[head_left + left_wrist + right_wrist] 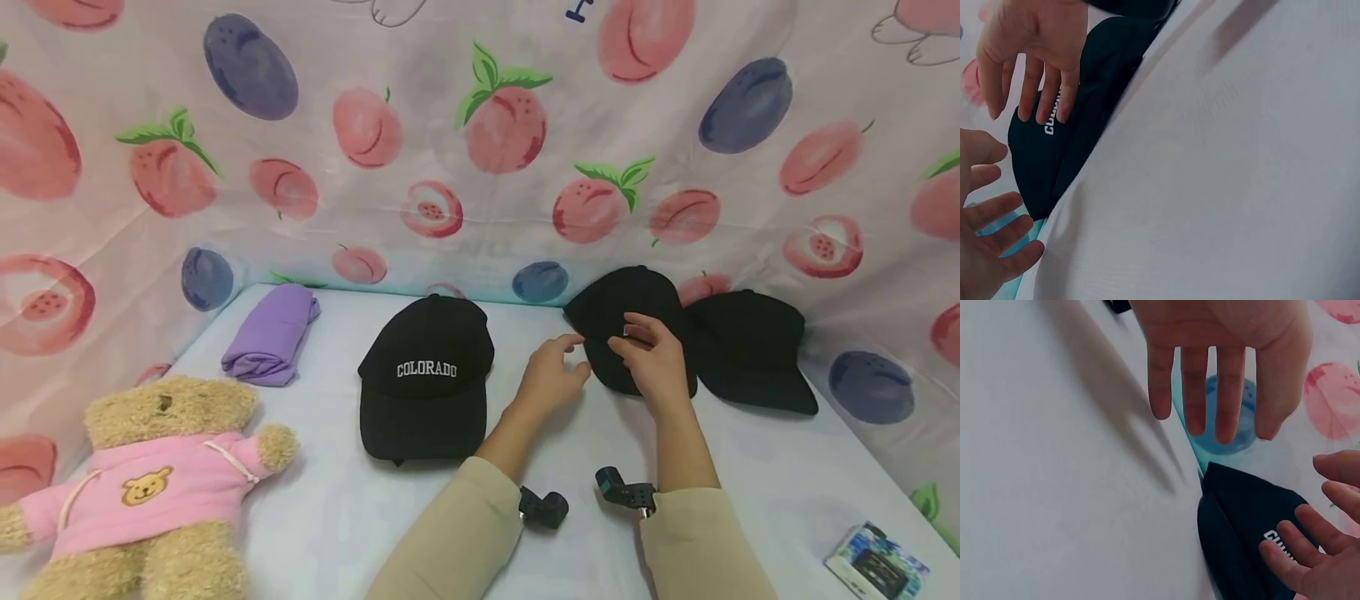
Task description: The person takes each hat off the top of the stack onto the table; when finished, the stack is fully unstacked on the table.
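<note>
From the head view, both hands hover over the middle black cap (pixel 626 321) at the table's (pixel 337 517) back edge, between the COLORADO cap (pixel 426 375) and a third cap (pixel 750 350); the left hand (pixel 551 379) and right hand (pixel 654 354) hold nothing. The left wrist view shows the left hand's fingers (pixel 997 215) spread loosely. The right wrist view shows the right hand's fingers (pixel 1194 387) straight and slightly apart.

A black fabric cap with white COLORADO lettering (pixel 426 379) lies on the white cloth-covered tabletop (pixel 337 500); two plain black caps (pixel 630 321) sit at its three o'clock. The pink backdrop sheet (pixel 450 125) bears peaches and purple plums.
</note>
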`<state>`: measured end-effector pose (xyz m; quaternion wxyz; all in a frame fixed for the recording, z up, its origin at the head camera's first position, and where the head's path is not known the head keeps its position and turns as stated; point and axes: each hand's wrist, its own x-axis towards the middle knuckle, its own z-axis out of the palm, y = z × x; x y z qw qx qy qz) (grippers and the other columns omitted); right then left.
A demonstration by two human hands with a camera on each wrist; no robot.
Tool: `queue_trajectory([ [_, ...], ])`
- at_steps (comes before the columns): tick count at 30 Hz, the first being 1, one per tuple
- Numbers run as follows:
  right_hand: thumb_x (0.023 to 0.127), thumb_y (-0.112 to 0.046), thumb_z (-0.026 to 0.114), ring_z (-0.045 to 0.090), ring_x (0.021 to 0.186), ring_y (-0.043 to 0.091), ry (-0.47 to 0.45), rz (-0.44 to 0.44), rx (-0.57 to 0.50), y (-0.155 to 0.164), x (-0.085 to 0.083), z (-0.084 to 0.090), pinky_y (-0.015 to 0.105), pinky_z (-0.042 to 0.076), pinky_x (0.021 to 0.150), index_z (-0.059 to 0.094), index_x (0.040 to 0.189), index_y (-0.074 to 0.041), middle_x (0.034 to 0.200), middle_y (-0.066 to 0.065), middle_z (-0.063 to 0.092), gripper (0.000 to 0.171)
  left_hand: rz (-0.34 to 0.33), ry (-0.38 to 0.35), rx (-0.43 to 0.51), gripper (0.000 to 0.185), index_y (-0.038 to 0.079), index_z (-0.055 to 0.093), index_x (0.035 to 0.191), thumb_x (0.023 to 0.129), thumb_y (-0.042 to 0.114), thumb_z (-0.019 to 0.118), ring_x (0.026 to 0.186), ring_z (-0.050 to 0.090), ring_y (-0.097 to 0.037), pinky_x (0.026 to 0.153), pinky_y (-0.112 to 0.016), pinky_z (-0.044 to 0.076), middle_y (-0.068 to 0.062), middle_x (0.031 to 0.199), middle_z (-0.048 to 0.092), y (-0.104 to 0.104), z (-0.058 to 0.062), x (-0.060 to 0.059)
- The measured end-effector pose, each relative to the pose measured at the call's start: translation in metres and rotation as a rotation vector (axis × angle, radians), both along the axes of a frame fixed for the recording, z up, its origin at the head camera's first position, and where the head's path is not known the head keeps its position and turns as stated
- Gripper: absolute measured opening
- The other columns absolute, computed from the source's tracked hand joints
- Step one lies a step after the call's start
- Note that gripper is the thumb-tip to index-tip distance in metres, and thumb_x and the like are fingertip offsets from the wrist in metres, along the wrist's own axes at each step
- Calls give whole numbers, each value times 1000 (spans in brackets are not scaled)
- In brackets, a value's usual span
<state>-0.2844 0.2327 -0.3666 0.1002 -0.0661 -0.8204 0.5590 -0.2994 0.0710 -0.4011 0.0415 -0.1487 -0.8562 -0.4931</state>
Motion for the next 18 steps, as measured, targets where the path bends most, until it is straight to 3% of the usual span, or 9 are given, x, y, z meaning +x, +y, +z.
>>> queue_trajectory([
  [9,100,-18,67,54,133,27,28,47,6,-19,-1,-4,11,48,79,52,151,-7,150,18,54,54,25,-23,-19,45,17,62,142,98,20,64,130,61,-26,109,-43,49,-9,136,66,-14,6,8],
  [18,101,-16,66,57,132,28,26,70,-4,-35,1,1,13,48,81,55,148,-9,150,17,55,49,52,-31,-26,45,18,61,144,100,21,63,131,60,-26,110,-44,48,-8,139,65,-29,13,16],
])
